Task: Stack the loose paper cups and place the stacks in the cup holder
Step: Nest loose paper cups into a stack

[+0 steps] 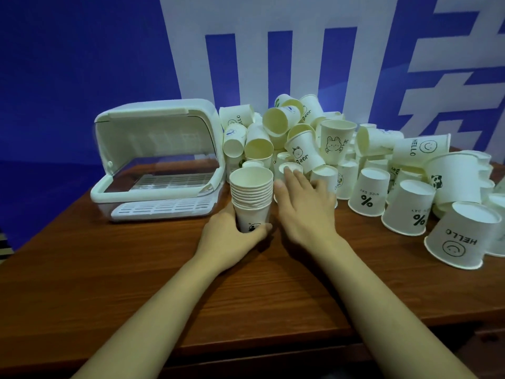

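A: Desk [114, 272] — wood-look, reddish-brown grain, smooth w/ slight sheen?

B: Yep. Loose cups [306, 138] at far right: matt white paper, black print, insides pale cream.

A: Stack [252, 198] in the left hand [232, 239]?

B: Same paper, rolled rims. Cup holder [158, 165] on the left: smooth white plastic, semi-gloss; lid clear plastic, glossy; slotted white plastic tray inside.

A: Wall [68, 64]?

B: Matt blue & white.

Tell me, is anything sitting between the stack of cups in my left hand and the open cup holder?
Nothing visible does. The stack your left hand grips stands upright just right of the cup holder, with only bare table between them. The lid is raised and the front is open. The loose cups lie behind and to the right.
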Available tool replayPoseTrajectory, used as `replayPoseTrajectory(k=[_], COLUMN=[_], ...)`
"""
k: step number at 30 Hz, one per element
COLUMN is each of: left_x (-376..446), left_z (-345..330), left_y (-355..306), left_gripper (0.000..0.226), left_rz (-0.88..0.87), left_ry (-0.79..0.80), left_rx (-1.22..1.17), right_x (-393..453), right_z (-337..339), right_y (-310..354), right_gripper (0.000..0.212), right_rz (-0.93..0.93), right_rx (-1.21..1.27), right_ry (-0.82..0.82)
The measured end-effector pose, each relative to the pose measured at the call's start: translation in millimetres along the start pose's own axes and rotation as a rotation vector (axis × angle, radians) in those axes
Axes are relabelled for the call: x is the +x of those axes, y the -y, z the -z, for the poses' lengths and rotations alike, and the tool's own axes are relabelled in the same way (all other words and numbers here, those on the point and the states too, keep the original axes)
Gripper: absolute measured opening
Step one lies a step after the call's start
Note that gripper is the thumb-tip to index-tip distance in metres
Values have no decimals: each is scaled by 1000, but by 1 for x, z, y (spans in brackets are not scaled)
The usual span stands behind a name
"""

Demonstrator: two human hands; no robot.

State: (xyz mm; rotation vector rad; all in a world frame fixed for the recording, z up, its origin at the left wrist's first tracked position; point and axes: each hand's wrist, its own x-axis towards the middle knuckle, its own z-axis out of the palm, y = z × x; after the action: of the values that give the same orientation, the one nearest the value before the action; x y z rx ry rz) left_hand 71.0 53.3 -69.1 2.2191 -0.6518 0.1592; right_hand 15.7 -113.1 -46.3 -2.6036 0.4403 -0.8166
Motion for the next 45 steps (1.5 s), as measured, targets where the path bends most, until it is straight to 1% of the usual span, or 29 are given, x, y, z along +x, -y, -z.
replayPoseTrajectory(k=[2, 3, 4, 5, 6, 8, 9, 10, 12, 14, 15, 16, 17, 18, 19, 21, 22, 24, 25, 27, 30, 32, 33, 36, 38, 41, 43, 45], left_x=[0, 0, 0, 0, 0, -1, -1, -1, -2, -3, -3, -3, -3, -3, -3, -2, -2, -1, 0, 1, 1, 0, 0, -1, -2, -1, 0, 1], left_z=[1, 1, 1, 0, 0, 1, 1, 1, 1, 1, 1, 1, 1, 1, 1, 1, 1, 1, 0, 0, -1, 0, -1, -1, 0, -1, -2, -3], left_y=[1, 1, 1, 0, 0, -1, -1, -2, -3, -3, -3, -3, -2, -2, -2, -1, -1, 1, 2, 3, 5, 4, 4, 3, 3, 4, 5, 5], left_gripper=[68, 66, 63, 61, 59, 55, 54, 53, 51, 47, 46, 47, 49, 51, 52, 53, 53, 57, 59, 61, 64, 69, 67, 54, 49, 42, 48, 55], left_rz=[-2, -2, 1, 6, 11, 15, 12, 10, 11, 15, 17, 18, 17, 14, 10, 4, 2, 2, 5, 17, 9, -1, -2, 0, -7, -6, -13, -20], left_ry=[3, 5, 6, 6, 7, 9, 9, 8, 0, -7, -9, -9, -8, -6, -3, 11, 16, 22, 25, 29, 27, 21, 20, 31, 45, 36, 30, 26], left_rx=[-8, -14, -20, -26, -28, -24, -21, -20, -29, -33, -30, -28, -29, -34, -39, -50, -56, -60, -54, -38, -58, -91, -113, -144, -146, -153, -152, -155], right_x=[-5, -8, -12, -14, -17, -21, -23, -24, -25, -24, -23, -23, -24, -24, -24, -20, -18, -13, -10, -6, 5, 11, 12, 9, 6, 4, 4, 4], right_z=[8, 11, 15, 15, 15, 13, 13, 14, 17, 18, 17, 17, 16, 17, 20, 28, 32, 41, 43, 47, 50, 47, 44, 33, 27, 26, 25, 24], right_y=[4, 3, 2, -3, -6, -12, -12, -12, -9, -9, -9, -10, -11, -11, -10, -4, -1, 8, 12, 20, 31, 38, 41, 46, 46, 46, 48, 47], right_gripper=[57, 53, 52, 53, 57, 65, 68, 68, 67, 76, 79, 76, 70, 64, 57, 39, 35, 41, 46, 53, 49, 51, 51, 49, 52, 48, 48, 52], right_rz=[-22, -34, -42, -52, -70, -129, -146, -153, -174, -247, -272, -283, -282, -276, -276, -290, -303, -302, -283, -222, -138, -80, -57, -22, -16, -30, -24, -19], right_rx=[-76, -62, -39, -11, 3, -1, 1, 19, 111, 194, 189, 152, 122, 127, 178, 408, 563, 817, 868, 891, 913, 889, 864, 775, 712, 699, 683, 628], right_ry=[-253, -375, -445, -437, -367, -127, -33, 21, 58, 117, 156, 189, 198, 174, 118, -48, -112, -183, -208, -247, -284, -256, -226, -129, -102, -78, -67, -40])
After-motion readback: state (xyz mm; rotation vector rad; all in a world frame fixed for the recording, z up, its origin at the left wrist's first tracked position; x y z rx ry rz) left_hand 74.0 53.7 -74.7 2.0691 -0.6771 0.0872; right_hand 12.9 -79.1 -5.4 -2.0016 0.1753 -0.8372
